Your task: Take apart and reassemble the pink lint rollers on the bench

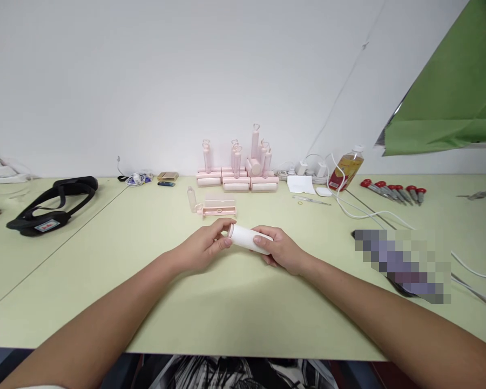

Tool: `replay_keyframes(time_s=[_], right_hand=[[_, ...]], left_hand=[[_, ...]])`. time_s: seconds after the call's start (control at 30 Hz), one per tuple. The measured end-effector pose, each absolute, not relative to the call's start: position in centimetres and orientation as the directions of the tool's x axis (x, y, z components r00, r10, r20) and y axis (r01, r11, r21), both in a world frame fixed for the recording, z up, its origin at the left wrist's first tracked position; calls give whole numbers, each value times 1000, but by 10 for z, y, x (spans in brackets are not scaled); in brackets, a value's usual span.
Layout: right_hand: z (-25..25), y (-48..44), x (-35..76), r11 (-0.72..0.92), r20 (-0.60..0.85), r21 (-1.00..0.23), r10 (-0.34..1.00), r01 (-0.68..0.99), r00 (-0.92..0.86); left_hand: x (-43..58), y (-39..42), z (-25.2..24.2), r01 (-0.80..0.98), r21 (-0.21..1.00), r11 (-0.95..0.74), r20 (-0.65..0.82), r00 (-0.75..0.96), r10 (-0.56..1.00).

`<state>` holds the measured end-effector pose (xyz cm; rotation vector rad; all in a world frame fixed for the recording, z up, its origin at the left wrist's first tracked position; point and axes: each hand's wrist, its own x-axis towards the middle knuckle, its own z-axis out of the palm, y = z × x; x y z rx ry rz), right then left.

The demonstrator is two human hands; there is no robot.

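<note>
A white roller with a pink end (245, 237) is held over the table between my two hands. My right hand (281, 249) wraps round its right end, thumb on top. The fingers of my left hand (211, 244) pinch the pink rim at its left end. Just beyond my left hand lies an open pink case (219, 211) with a clear lid, and a small translucent pink tube (191, 199) stands at its left side. Farther back, several pink roller cases (237, 185) are grouped by the wall, with pink handled tubes (255, 141) upright on them.
A black head strap (59, 205) lies at the left. At the right are a drink bottle (347, 168), red-capped tools (397, 192), white cables (358, 216) and a blurred-out object (400, 263). White paper (300, 184) and tweezers (316, 201) lie right of the cases.
</note>
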<state>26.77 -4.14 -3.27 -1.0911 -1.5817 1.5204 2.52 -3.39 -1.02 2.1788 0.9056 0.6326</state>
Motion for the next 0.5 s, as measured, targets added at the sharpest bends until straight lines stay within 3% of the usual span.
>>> replay_keyframes(time_s=[0.27,0.5], right_hand=[[-37,-41,263,-72,-56,-997,928,-32,-368],[-36,-40,261,-95,-54,-986,959,-135,-277]], left_hand=[[27,-33,-15,357,792,-496,238,567,788],[37,-33,-23,291,793,-535,527,113,842]])
